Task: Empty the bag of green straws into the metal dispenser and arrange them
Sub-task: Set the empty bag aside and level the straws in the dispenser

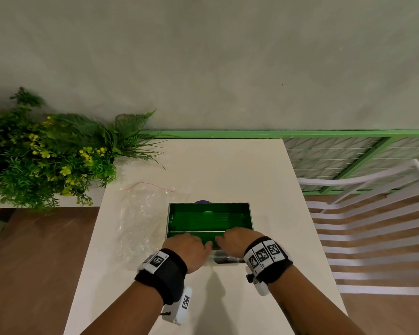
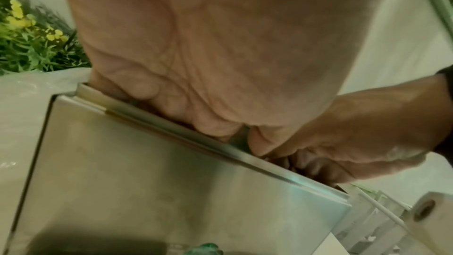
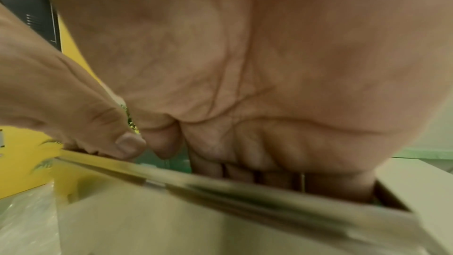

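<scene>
The metal dispenser [image 1: 169, 217] stands open on the white table [image 1: 228, 170], with green straws [image 1: 203, 220] lying crosswise inside. My left hand [image 1: 194, 243] and right hand [image 1: 230, 238] sit side by side over its near rim, fingers reaching down among the straws. The fingertips are hidden inside the box. In the left wrist view the left hand [image 2: 220, 119] dips behind the steel wall [image 2: 147, 181]. In the right wrist view the right hand's fingers [image 3: 245, 168] run straight down into the dispenser [image 3: 171, 220]. The clear bag [image 1: 138, 213] lies flat and empty to the left.
A leafy plant with yellow flowers [image 1: 46, 153] overhangs the table's far left corner. A white slatted chair [image 1: 373, 226] stands to the right. Something purple [image 1: 202, 201] peeks out behind the dispenser. A green railing [image 1: 300, 134] runs behind the table.
</scene>
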